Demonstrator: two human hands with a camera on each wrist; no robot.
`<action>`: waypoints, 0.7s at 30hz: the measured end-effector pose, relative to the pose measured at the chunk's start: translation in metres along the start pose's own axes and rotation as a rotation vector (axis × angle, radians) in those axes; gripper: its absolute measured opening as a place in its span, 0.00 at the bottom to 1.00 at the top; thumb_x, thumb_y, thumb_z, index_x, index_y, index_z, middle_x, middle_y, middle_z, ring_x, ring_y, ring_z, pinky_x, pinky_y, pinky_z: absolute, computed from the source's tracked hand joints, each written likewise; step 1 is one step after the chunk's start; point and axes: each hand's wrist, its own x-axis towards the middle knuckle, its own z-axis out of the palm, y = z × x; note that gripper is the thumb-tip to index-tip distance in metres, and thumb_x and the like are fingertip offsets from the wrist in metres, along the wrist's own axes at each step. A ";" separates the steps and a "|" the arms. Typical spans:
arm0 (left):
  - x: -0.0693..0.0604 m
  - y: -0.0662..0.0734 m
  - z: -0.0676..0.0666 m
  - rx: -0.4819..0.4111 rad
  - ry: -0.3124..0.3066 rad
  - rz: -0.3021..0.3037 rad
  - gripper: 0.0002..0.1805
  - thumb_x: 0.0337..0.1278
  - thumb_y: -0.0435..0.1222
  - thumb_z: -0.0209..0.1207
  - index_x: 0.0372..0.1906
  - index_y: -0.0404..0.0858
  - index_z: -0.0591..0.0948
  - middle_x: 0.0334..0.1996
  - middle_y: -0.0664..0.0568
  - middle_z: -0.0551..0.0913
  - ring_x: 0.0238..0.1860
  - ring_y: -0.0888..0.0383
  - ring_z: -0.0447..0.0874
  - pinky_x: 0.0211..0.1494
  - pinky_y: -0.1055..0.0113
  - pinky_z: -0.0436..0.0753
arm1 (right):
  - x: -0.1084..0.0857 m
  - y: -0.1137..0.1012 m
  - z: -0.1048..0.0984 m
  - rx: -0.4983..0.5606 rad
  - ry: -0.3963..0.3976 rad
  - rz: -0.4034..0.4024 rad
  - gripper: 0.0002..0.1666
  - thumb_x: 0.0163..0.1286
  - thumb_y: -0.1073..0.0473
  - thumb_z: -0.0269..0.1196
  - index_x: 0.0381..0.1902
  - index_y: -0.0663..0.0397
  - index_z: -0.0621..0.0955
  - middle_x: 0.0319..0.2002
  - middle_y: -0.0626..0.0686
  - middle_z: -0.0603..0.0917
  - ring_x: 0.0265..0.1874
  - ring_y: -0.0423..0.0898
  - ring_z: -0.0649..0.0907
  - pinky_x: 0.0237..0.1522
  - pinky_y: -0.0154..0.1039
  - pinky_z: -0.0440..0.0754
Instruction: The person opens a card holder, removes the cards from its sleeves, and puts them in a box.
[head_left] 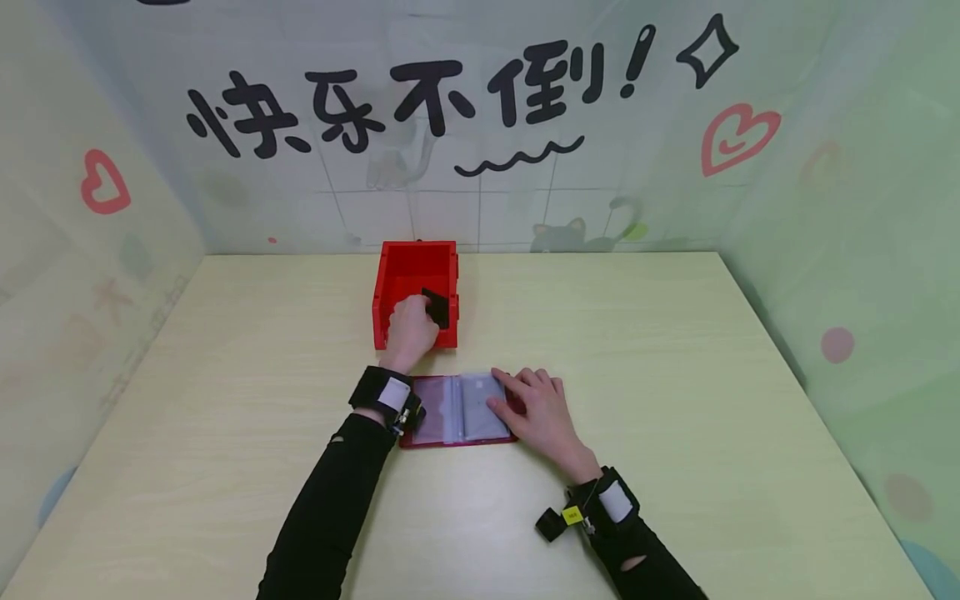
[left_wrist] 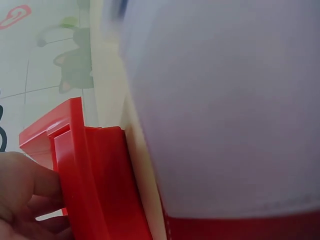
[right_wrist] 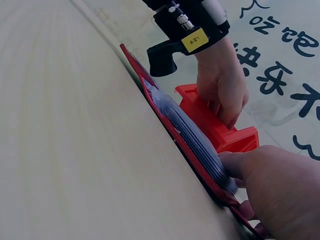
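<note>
A red-covered card holder (head_left: 437, 412) with clear plastic sleeves lies spread open on the table. My right hand (head_left: 542, 415) grips its right edge; in the right wrist view the thumb is against the stack of sleeves (right_wrist: 192, 142) and other fingers are at the cover's edge. Beyond the holder stands a red plastic bin (head_left: 416, 267). My left hand (head_left: 411, 329) reaches over the bin's near wall with bent fingers. A flat black piece, perhaps a card (head_left: 437, 309), is right beside those fingers inside the bin. The fingertips are hidden, so whether they hold it is unclear.
The pale wooden table (head_left: 637, 350) runs back to a printed cloth backdrop (head_left: 480, 192) with large black characters, and cloth walls stand on both sides. Each wrist wears a black strap with a camera (head_left: 551, 523).
</note>
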 end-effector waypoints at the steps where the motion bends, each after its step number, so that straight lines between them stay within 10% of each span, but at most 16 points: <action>1: 0.000 0.000 0.001 0.025 -0.003 0.001 0.17 0.63 0.28 0.54 0.56 0.28 0.78 0.50 0.34 0.83 0.44 0.40 0.83 0.53 0.50 0.85 | 0.000 0.000 0.000 -0.001 0.000 -0.001 0.28 0.68 0.46 0.66 0.63 0.50 0.81 0.36 0.53 0.81 0.37 0.49 0.72 0.45 0.43 0.61; 9: -0.002 0.002 0.003 0.211 -0.021 0.035 0.08 0.66 0.32 0.54 0.31 0.33 0.76 0.25 0.41 0.76 0.32 0.46 0.76 0.42 0.58 0.76 | 0.000 0.000 0.001 -0.004 0.002 0.000 0.28 0.67 0.46 0.66 0.63 0.50 0.81 0.35 0.52 0.80 0.37 0.49 0.71 0.44 0.42 0.60; 21: -0.008 0.003 0.002 0.212 0.030 0.102 0.11 0.69 0.33 0.52 0.32 0.30 0.79 0.29 0.38 0.81 0.36 0.43 0.79 0.45 0.55 0.80 | -0.001 0.000 0.000 -0.014 0.006 -0.003 0.28 0.67 0.46 0.66 0.63 0.49 0.81 0.34 0.51 0.79 0.35 0.47 0.70 0.43 0.41 0.60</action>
